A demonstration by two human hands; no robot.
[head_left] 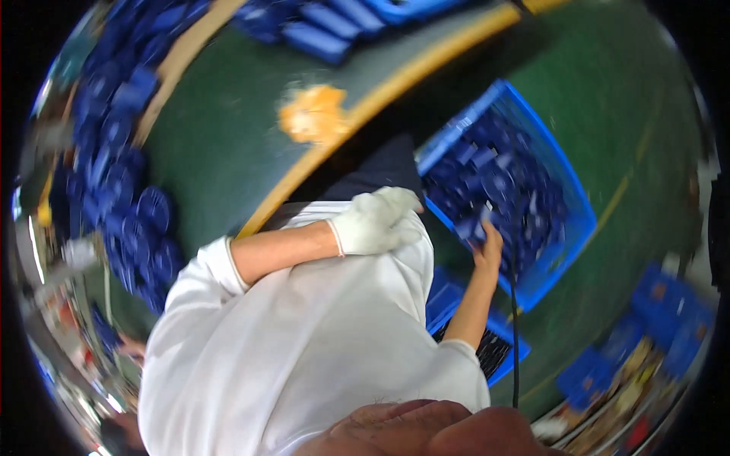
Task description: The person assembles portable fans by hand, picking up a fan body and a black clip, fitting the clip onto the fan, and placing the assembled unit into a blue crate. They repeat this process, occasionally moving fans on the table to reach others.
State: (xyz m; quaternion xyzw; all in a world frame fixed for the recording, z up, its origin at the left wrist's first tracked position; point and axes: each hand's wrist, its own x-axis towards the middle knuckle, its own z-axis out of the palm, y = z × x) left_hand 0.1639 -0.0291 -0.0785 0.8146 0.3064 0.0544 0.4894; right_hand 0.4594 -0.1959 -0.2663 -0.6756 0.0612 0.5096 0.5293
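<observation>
Hands: the left hand [376,222], white-gloved, lies loosely bent against the shirt [304,342]; I cannot tell whether it holds anything. The bare right hand [490,245] reaches over the near edge of the blue crate [553,148], fingers narrowed at the blue parts [498,178] inside; blur obscures any grip. An orange item [313,114] lies beside the desk's [217,129] yellow edge.

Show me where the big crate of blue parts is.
In the head view, the blue crate sits right of centre, to the right of the yellow table edge, with the bare right hand over its near side.
</observation>
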